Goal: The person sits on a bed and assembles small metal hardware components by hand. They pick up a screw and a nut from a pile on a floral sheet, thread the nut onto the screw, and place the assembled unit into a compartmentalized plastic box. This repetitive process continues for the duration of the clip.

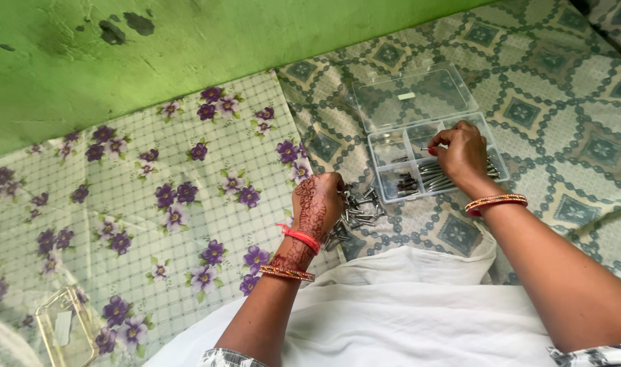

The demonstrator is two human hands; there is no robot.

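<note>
My left hand [319, 202], marked with dark henna patterns, rests on a loose heap of small metal screws [357, 212] on the patterned cloth, fingers curled down among them. My right hand [462, 155] reaches into a clear plastic compartment box [392, 146] and pinches a thin metal piece over one of its cells. Other cells hold long metal pins [434, 178] and dark small parts [406, 183]. The box's clear lid [412, 96] lies open behind it. Both wrists wear orange bangles.
A green wall [154, 47] runs along the top left. A white cloth with purple flowers [174, 197] covers the left; a green diamond-patterned cloth [562, 102] the right. A clear phone case [65, 326] lies bottom left. My white garment [406, 306] fills the bottom.
</note>
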